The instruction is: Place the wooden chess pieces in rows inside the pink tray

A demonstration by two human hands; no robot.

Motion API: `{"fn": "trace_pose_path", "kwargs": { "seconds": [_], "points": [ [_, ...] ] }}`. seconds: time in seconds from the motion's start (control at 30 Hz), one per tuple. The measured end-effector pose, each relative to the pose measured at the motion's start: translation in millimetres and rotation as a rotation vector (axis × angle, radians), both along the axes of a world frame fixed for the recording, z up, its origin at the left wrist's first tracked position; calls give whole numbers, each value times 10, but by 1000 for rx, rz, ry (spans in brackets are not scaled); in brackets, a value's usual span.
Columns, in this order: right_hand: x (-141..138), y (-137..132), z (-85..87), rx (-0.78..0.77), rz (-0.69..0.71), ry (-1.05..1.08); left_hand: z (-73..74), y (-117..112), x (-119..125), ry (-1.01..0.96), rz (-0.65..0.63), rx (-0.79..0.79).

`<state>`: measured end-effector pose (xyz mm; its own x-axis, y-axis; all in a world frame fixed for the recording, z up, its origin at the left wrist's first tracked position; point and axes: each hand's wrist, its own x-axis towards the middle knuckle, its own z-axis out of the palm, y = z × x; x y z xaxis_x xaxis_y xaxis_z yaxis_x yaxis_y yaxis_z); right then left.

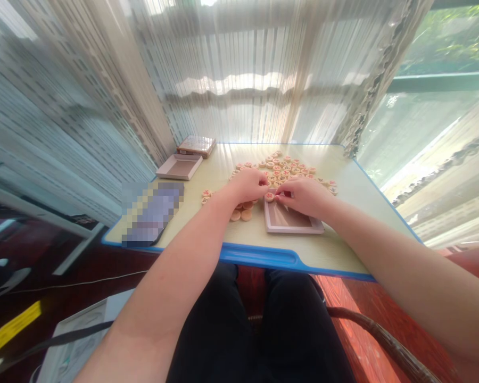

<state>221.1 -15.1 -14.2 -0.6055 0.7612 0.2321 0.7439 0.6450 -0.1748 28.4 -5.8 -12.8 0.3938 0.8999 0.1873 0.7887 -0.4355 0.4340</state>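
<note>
One round piece point(269, 197) is gripped at its edge by the right hand point(303, 193) at the tray's far-left corner (tray point(295, 231)); the left hand point(247, 184) is curled near that corner, contents undeterminable.

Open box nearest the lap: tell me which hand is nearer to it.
Right. The right hand reaches over the far side of the box, fingers beside a round piece at the far-left corner; the left hand is just beyond that corner.
</note>
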Motion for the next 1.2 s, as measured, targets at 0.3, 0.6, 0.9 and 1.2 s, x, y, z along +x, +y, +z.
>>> {"fn": "trace_pose_path", "kwargs": {
  "seconds": [0.3, 0.6, 0.9, 1.2],
  "points": [
    [17, 22, -8, 5, 17, 12, 29, -6, 8, 59, 11, 3],
    [61, 29, 17, -14, -10, 16, 48, -29, 21, 88, 12, 4],
    [41, 44, -12, 27, -13, 64, 38, -22, 45, 124, -3, 54],
    [148, 271, -124, 171, -256, 382, -63, 45, -40, 66, 25, 44]
  ]
}}
